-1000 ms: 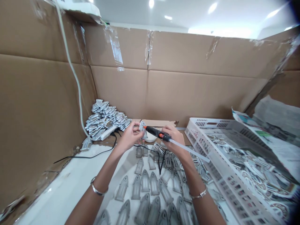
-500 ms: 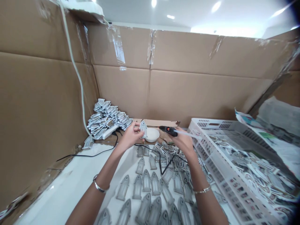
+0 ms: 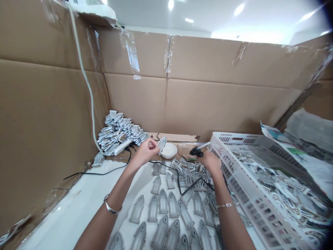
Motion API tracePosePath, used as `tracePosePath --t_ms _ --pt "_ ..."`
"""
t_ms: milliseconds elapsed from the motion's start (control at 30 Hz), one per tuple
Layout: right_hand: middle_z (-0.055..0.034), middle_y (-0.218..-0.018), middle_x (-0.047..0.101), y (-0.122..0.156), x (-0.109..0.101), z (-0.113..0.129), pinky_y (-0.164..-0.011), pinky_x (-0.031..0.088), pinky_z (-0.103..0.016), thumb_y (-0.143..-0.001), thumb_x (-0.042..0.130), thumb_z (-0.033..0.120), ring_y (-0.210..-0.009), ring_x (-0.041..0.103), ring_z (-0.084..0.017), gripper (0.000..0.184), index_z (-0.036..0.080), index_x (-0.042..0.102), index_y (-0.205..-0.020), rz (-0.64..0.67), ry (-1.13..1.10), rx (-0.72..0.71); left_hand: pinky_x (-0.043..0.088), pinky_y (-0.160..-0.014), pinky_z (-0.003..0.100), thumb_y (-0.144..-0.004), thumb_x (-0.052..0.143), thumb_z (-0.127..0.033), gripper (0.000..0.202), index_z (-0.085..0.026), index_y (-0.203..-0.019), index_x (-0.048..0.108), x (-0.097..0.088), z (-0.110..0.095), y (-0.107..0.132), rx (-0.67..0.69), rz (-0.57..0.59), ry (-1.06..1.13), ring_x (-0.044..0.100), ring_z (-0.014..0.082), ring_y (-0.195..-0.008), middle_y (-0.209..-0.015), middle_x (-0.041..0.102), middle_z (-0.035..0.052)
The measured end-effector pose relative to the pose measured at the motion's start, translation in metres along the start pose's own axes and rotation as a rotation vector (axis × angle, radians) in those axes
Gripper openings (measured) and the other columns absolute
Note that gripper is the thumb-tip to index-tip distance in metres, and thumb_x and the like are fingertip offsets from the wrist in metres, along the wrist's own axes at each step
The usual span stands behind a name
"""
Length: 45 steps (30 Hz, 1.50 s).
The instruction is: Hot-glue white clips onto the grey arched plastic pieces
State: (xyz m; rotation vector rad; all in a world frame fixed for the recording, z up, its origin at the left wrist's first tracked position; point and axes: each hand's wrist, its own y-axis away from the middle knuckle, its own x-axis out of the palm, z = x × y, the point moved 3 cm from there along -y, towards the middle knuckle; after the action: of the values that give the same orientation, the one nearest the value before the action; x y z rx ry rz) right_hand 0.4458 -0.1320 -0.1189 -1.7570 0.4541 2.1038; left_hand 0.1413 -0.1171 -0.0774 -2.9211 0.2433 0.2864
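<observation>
Between the thumb and fingers of my left hand [image 3: 146,150] is a small lantern-shaped piece [image 3: 161,145], pale with a pointed top, now tilted to the right. It is held just in front of a round white dish [image 3: 169,151]. My right hand [image 3: 211,161] is closed around a black glue gun [image 3: 197,151], with a clear glue stick [image 3: 204,145] sticking out of its back. The gun is to the right of the dish, apart from the held piece. Below both hands, rows of grey lantern-shaped pieces [image 3: 163,201] lie on the white tabletop [image 3: 91,194].
At the back left stands a heap of stacked pieces [image 3: 118,128] beside a white power strip [image 3: 123,147]. A black cord [image 3: 182,192] runs across the laid-out pieces. On the right, a white plastic crate [image 3: 249,205] holds many loose pieces. Cardboard walls [image 3: 208,104] enclose the table.
My right hand has moved right and slightly down with the glue gun, away from the held piece. In my left hand the piece has turned from upright to tilted right.
</observation>
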Motion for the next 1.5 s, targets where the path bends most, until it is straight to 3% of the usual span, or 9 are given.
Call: tracePosePath --t_ms 133,267,367,500,767,1233,1400,1500 --pt "-0.0134 -0.105 0.073 0.023 -0.026 0.025 -0.078 0.048 -0.034 -0.085 0.055 0.05 -0.099 0.068 -0.03 0.039 0.021 0.071 -0.106 -0.095 -0.217 -0.201 0.044 -0.067 0.027 -0.059 0.074 -0.037 0.031 -0.019 -0.075 0.053 -0.004 -0.005 -0.001 0.001 0.015 0.07 0.064 0.0172 -0.069 -0.07 0.068 0.0002" --pt "-0.0066 -0.093 0.071 0.055 -0.047 0.054 -0.07 0.045 -0.03 -0.084 0.057 0.047 -0.082 0.064 -0.022 0.028 0.021 0.066 -0.087 -0.226 -0.55 -0.508 0.045 -0.07 0.027 -0.064 0.072 -0.043 0.029 -0.016 -0.071 0.063 -0.009 -0.008 -0.002 0.047 0.009 0.051 0.062 0.017 -0.071 -0.072 0.067 0.0022" --pt "-0.0039 -0.086 0.068 0.07 -0.049 0.069 -0.068 0.042 -0.028 -0.083 0.059 0.04 -0.075 0.059 -0.019 0.019 0.021 0.064 -0.079 -0.24 -0.641 -0.679 0.042 -0.064 0.027 -0.067 0.071 -0.045 0.029 -0.016 -0.068 0.064 -0.013 -0.007 -0.003 0.059 -0.003 0.027 0.058 0.0159 -0.065 -0.065 0.064 0.0007" --pt "-0.0031 -0.089 0.067 0.074 -0.042 0.079 -0.072 0.04 -0.028 -0.083 0.06 0.032 -0.082 0.059 -0.018 0.013 0.022 0.064 -0.076 -0.246 -0.626 -0.813 0.042 -0.065 0.027 -0.067 0.072 -0.041 0.026 -0.016 -0.071 0.067 -0.017 -0.009 -0.003 0.076 0.001 0.039 0.058 0.0157 -0.066 -0.068 0.066 0.0014" --pt "-0.0029 -0.091 0.066 0.076 -0.039 0.083 -0.073 0.039 -0.028 -0.081 0.06 0.027 -0.085 0.058 -0.018 0.008 0.022 0.064 -0.076 -0.277 -0.609 -0.872 0.044 -0.067 0.027 -0.066 0.07 -0.028 0.021 -0.014 -0.081 0.07 -0.016 -0.01 -0.003 0.057 0.052 0.079 0.062 0.0153 -0.068 -0.074 0.071 0.0029" --pt "-0.0041 -0.09 0.065 0.077 -0.034 0.083 -0.067 0.037 -0.025 -0.08 0.054 0.018 -0.083 0.057 -0.017 0.01 0.021 0.06 -0.073 -0.378 -0.423 -0.871 0.047 -0.07 0.028 -0.068 0.069 -0.028 0.02 -0.013 -0.082 0.07 -0.013 -0.009 -0.003 0.082 0.082 0.071 0.063 0.0158 -0.07 -0.078 0.071 0.0042" --pt "-0.0031 -0.088 0.064 0.08 -0.033 0.085 -0.065 0.035 -0.024 -0.077 0.053 0.015 -0.082 0.055 -0.016 0.01 0.021 0.058 -0.07 -0.429 -0.431 -0.881 0.046 -0.069 0.028 -0.067 0.068 -0.029 0.019 -0.014 -0.08 0.07 -0.013 -0.011 -0.002 0.089 0.076 0.059 0.062 0.0157 -0.07 -0.077 0.071 0.0038" --pt "-0.0028 -0.085 0.063 0.077 -0.037 0.083 -0.065 0.036 -0.024 -0.079 0.053 0.021 -0.077 0.055 -0.016 0.011 0.02 0.057 -0.068 -0.391 -0.493 -0.831 0.047 -0.071 0.028 -0.067 0.069 -0.031 0.023 -0.014 -0.083 0.071 -0.015 -0.012 -0.001 0.092 0.072 0.065 0.063 0.0168 -0.073 -0.08 0.072 0.0045"
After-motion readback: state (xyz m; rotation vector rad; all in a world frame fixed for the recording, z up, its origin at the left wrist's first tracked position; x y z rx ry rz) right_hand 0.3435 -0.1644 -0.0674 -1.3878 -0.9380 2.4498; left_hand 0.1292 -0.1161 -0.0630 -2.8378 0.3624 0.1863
